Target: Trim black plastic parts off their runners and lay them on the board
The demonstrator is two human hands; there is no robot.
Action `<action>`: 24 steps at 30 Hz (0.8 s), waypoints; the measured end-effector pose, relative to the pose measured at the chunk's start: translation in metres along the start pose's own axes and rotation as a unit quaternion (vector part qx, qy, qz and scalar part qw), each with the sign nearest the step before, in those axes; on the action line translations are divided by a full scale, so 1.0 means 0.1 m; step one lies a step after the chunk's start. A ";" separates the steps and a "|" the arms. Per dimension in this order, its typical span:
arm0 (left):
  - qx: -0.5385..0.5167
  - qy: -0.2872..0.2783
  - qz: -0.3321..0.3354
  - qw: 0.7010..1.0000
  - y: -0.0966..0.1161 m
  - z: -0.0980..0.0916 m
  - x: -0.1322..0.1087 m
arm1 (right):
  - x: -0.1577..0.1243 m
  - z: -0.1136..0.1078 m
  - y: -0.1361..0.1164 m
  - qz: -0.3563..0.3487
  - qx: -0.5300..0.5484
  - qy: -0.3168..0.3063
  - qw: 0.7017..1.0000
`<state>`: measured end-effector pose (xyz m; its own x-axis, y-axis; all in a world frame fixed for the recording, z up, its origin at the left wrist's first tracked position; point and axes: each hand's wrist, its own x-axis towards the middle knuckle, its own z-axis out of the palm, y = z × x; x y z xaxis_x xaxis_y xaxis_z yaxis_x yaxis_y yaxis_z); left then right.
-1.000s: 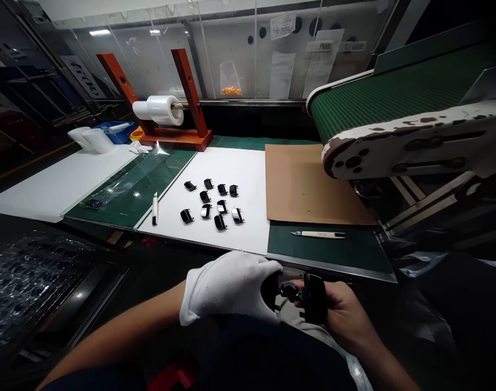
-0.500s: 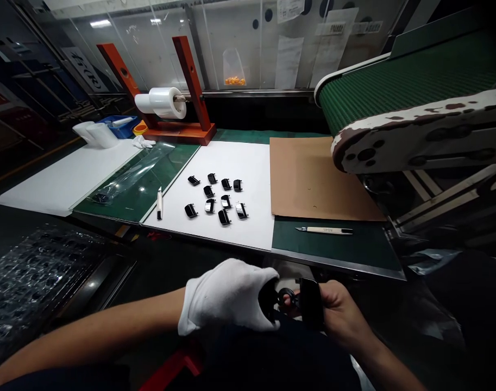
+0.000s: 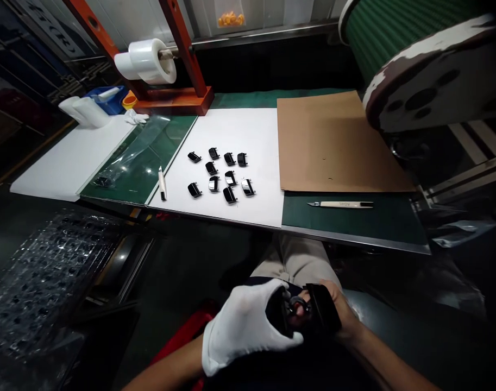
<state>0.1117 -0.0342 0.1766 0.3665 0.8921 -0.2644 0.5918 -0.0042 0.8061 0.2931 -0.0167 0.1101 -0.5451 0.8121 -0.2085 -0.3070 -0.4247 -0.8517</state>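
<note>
The black plastic part [image 3: 319,312] sits low in the person's lap, below the front edge of the bench [image 3: 353,239], pinched between both hands. Largest around it, the green conveyor [image 3: 394,32] rises at the right, with a brown cardboard sheet [image 3: 333,141] and a white sheet [image 3: 239,136] lying side by side on the bench. On the white sheet ten small black clips [image 3: 221,174] lie in loose rows, a pen [image 3: 162,184] rests at its left edge, and a craft knife [image 3: 341,204] lies on the green mat near the cardboard. The left hand [image 3: 248,326], in a white glove, curls closed around one end of the part; the bare right hand [image 3: 341,315] wraps the other end, fingers bent tight. A small ring-like piece [image 3: 296,309] shows between them. The work looks best done by keeping both grips firm and close to the joint, and turning the part toward the light, since the lap is dim and details are hard to make out.
</note>
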 end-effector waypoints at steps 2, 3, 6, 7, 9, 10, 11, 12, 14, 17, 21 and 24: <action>-0.029 0.029 -0.008 0.999 0.01 0.06 0.01 | 0.03 0.02 0.01 -0.017 0.016 0.012 1.000; -0.040 0.050 -0.006 0.998 0.02 0.09 0.02 | 0.05 0.02 0.02 -0.029 0.020 0.023 0.999; -0.063 0.121 0.025 0.990 0.01 0.16 0.08 | 0.11 0.04 0.04 -0.071 0.019 0.064 0.995; -0.066 0.141 0.037 0.987 0.00 0.18 0.10 | 0.14 0.06 0.06 -0.082 0.016 0.077 0.994; -0.077 0.164 0.054 0.982 -0.02 0.21 0.14 | 0.19 0.10 0.10 -0.096 0.008 0.095 0.991; -0.086 0.169 0.058 0.980 -0.03 0.23 0.15 | 0.21 0.12 0.12 -0.098 0.001 0.101 0.990; -0.097 0.171 0.060 0.979 -0.04 0.24 0.16 | 0.23 0.15 0.13 -0.099 -0.008 0.105 0.990; -0.108 0.171 0.060 0.977 -0.05 0.25 0.17 | 0.25 0.16 0.14 -0.099 -0.020 0.107 0.989; -0.120 0.168 0.060 0.977 -0.06 0.25 0.19 | 0.26 0.16 0.11 -0.100 -0.052 0.107 0.988; -0.088 0.147 0.049 0.984 -0.06 0.17 0.21 | 0.21 0.04 -0.02 -0.112 -0.125 0.095 0.981; 0.038 0.034 0.033 0.998 -0.03 -0.04 0.29 | 0.05 -0.18 -0.30 -0.125 -0.256 0.055 0.957; 0.141 -0.056 0.056 0.987 -0.02 -0.13 0.38 | -0.06 -0.20 -0.45 -0.103 -0.378 0.043 0.919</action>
<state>0.1152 0.0057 0.1715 0.5087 0.8238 -0.2503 0.7128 -0.2398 0.6591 0.3261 0.0056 0.1404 -0.4622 0.8866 -0.0154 0.2502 0.1137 -0.9615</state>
